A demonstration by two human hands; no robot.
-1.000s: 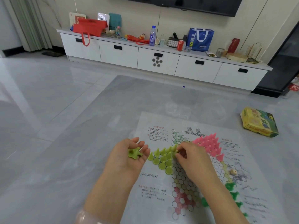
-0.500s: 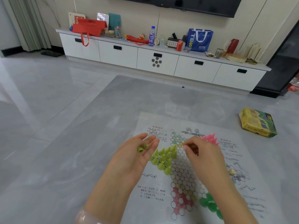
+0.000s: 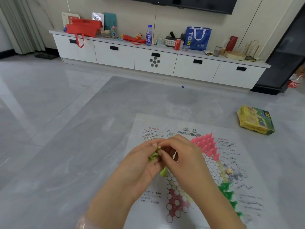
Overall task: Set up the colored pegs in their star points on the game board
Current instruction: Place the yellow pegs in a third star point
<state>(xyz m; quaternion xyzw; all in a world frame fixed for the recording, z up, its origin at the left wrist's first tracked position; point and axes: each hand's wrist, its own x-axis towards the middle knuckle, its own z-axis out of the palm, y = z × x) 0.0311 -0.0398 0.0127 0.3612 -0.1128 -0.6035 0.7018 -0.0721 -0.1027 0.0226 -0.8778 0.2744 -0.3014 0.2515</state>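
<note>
Since a second ago the right hand (image 3: 183, 156) has left the printed paper game board (image 3: 247, 162) and met the left hand (image 3: 145, 161) at centre frame. Its fingertips pinch a light-green plastic peg (image 3: 158, 148) from the few cupped in the left's curled fingers. Judging by this, another peg is headed for the green star point, now hidden beneath both hands.

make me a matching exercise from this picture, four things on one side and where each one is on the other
Things
1. pink pegs
2. light green pegs
3. dark green pegs
4. yellow box

Places
A. held in the left hand
B. on the floor, right of the game board
C. upper star point, beyond the right hand
D. board's lower right side

Pairs: 1-C, 2-A, 3-D, 4-B
</note>
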